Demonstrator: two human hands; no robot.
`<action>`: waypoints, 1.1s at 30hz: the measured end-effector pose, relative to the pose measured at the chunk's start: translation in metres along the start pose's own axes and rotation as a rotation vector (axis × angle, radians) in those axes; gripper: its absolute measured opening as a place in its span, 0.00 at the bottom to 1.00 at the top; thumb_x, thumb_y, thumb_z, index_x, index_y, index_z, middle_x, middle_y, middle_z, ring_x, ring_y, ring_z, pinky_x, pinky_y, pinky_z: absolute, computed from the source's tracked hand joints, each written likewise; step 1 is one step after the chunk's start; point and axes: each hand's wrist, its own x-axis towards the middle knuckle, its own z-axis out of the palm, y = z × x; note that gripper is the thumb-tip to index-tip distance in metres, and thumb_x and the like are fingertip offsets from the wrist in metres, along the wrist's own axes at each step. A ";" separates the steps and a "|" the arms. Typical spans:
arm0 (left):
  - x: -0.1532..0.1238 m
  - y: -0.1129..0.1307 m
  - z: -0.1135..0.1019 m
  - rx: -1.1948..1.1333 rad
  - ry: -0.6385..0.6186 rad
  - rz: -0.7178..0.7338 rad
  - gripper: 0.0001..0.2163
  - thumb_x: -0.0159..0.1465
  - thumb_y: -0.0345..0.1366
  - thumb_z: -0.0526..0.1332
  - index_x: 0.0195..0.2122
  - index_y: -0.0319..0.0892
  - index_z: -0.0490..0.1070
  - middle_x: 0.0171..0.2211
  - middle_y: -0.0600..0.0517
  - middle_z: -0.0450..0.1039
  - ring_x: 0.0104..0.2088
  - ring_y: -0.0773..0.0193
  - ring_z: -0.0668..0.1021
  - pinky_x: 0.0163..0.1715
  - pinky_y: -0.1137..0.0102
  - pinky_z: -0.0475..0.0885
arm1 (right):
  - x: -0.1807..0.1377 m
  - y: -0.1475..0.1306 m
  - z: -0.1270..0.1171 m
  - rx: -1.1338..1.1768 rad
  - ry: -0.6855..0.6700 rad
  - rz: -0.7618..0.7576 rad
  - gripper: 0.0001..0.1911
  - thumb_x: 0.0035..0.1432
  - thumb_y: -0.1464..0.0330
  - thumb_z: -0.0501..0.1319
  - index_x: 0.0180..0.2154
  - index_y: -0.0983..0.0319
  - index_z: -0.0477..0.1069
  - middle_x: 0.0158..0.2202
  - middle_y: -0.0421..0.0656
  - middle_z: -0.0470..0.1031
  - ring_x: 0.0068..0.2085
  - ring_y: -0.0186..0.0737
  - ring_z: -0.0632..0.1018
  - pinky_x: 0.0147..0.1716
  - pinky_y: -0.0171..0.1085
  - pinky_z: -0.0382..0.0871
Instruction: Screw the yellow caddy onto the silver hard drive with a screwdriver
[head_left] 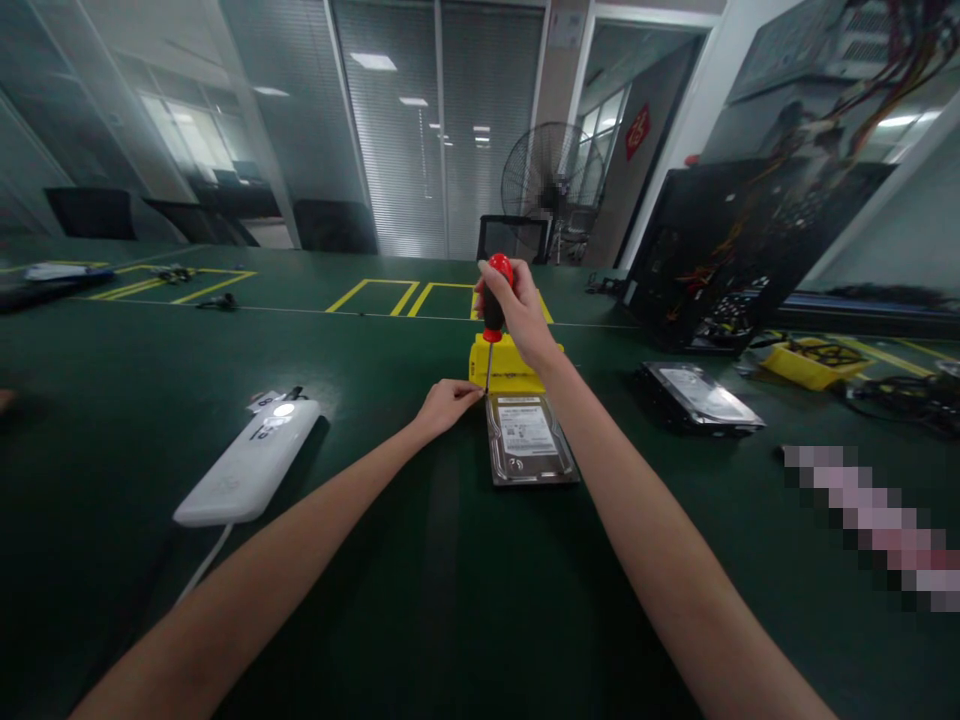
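Observation:
A silver hard drive [530, 440] with a white label lies flat on the green table [420, 600] in front of me. My right hand [519, 312] is closed round the red and black handle of a screwdriver [493, 310], held upright with its tip at the drive's far left corner. My left hand [446, 403] rests at that same corner, its fingers pinched together near the screwdriver tip; what they hold, if anything, is too small to see. A yellow box [507, 366] stands just behind the drive.
A white power bank [251, 462] with a cable lies at the left. A second hard drive [701, 397] lies at the right, beyond it an open black computer case [742, 250] and a yellow tray [814, 362]. A standing fan [553, 180] is at the back.

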 end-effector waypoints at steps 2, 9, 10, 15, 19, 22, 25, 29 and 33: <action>-0.001 0.003 -0.001 0.013 0.004 -0.004 0.12 0.62 0.38 0.57 0.41 0.40 0.77 0.42 0.48 0.78 0.43 0.58 0.78 0.43 0.66 0.71 | 0.000 0.000 0.000 -0.010 -0.025 0.011 0.22 0.54 0.46 0.55 0.41 0.56 0.61 0.32 0.39 0.68 0.27 0.31 0.71 0.28 0.35 0.68; 0.000 0.004 -0.001 0.002 0.001 0.004 0.12 0.62 0.37 0.58 0.41 0.39 0.77 0.43 0.47 0.78 0.43 0.58 0.78 0.44 0.66 0.71 | -0.002 0.007 0.002 -0.016 0.062 0.024 0.29 0.51 0.45 0.56 0.49 0.52 0.54 0.30 0.36 0.66 0.25 0.29 0.68 0.25 0.33 0.66; 0.000 0.003 -0.001 0.000 0.003 0.008 0.12 0.61 0.37 0.58 0.41 0.39 0.77 0.43 0.47 0.78 0.43 0.58 0.78 0.44 0.66 0.71 | -0.002 0.008 0.002 -0.013 0.078 0.021 0.30 0.50 0.46 0.58 0.48 0.53 0.53 0.29 0.35 0.65 0.24 0.29 0.68 0.25 0.33 0.66; -0.001 0.003 -0.001 0.006 0.002 -0.005 0.12 0.61 0.38 0.58 0.41 0.40 0.77 0.43 0.47 0.78 0.44 0.58 0.78 0.44 0.66 0.71 | 0.001 0.009 0.000 0.010 0.102 0.037 0.26 0.53 0.46 0.56 0.44 0.56 0.58 0.31 0.38 0.67 0.25 0.29 0.69 0.25 0.34 0.67; -0.001 0.002 -0.001 -0.014 -0.003 0.014 0.12 0.62 0.37 0.57 0.41 0.39 0.77 0.43 0.47 0.78 0.44 0.58 0.78 0.45 0.66 0.71 | 0.000 0.006 -0.001 0.039 0.081 0.060 0.27 0.55 0.43 0.48 0.46 0.55 0.60 0.33 0.40 0.69 0.25 0.31 0.71 0.23 0.35 0.66; 0.000 0.001 0.000 -0.020 0.008 0.016 0.11 0.61 0.36 0.58 0.41 0.39 0.77 0.43 0.47 0.78 0.44 0.58 0.78 0.45 0.66 0.71 | -0.003 0.007 0.000 0.035 0.113 0.055 0.27 0.54 0.44 0.51 0.48 0.53 0.57 0.33 0.39 0.69 0.25 0.31 0.71 0.22 0.34 0.65; 0.001 0.001 0.001 -0.020 0.026 0.003 0.11 0.61 0.35 0.59 0.41 0.38 0.77 0.43 0.46 0.78 0.43 0.59 0.78 0.45 0.66 0.71 | -0.006 0.008 0.001 0.016 0.139 0.059 0.29 0.52 0.45 0.56 0.49 0.52 0.55 0.34 0.39 0.69 0.25 0.30 0.70 0.21 0.34 0.65; 0.001 -0.001 0.001 -0.028 0.053 -0.025 0.11 0.59 0.36 0.60 0.41 0.38 0.77 0.41 0.46 0.78 0.41 0.60 0.79 0.43 0.67 0.71 | -0.003 0.006 0.001 0.012 0.108 0.082 0.30 0.53 0.41 0.50 0.49 0.53 0.58 0.33 0.41 0.69 0.26 0.33 0.71 0.22 0.36 0.65; 0.001 -0.003 0.001 -0.010 0.063 -0.022 0.12 0.59 0.37 0.61 0.41 0.38 0.77 0.39 0.45 0.78 0.36 0.60 0.79 0.39 0.67 0.72 | -0.001 0.008 -0.001 0.020 0.061 0.104 0.31 0.54 0.40 0.46 0.48 0.54 0.60 0.31 0.41 0.68 0.26 0.34 0.71 0.22 0.36 0.65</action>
